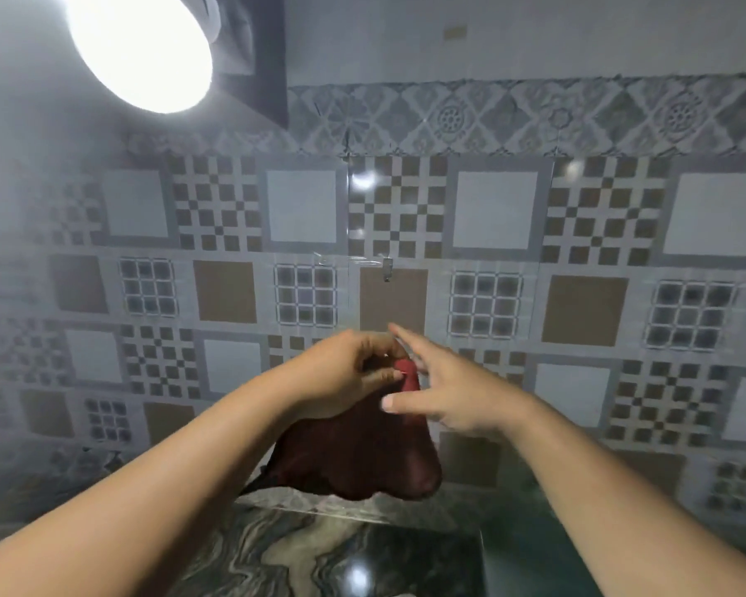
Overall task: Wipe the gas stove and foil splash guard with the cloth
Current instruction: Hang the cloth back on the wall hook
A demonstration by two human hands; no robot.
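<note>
Two hands (401,381) on cloth (362,458), hook (387,269) above, tiled wall (578,217)

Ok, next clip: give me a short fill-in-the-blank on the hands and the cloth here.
1. The cloth is dark ____ in colour.
2. The ____ hand pinches the cloth's top edge.
3. The right hand has its fingers ____, gripping nothing.
4. A small hook is fixed to the tiled ____ above the hands.

Missing words: red; left; spread; wall
</note>
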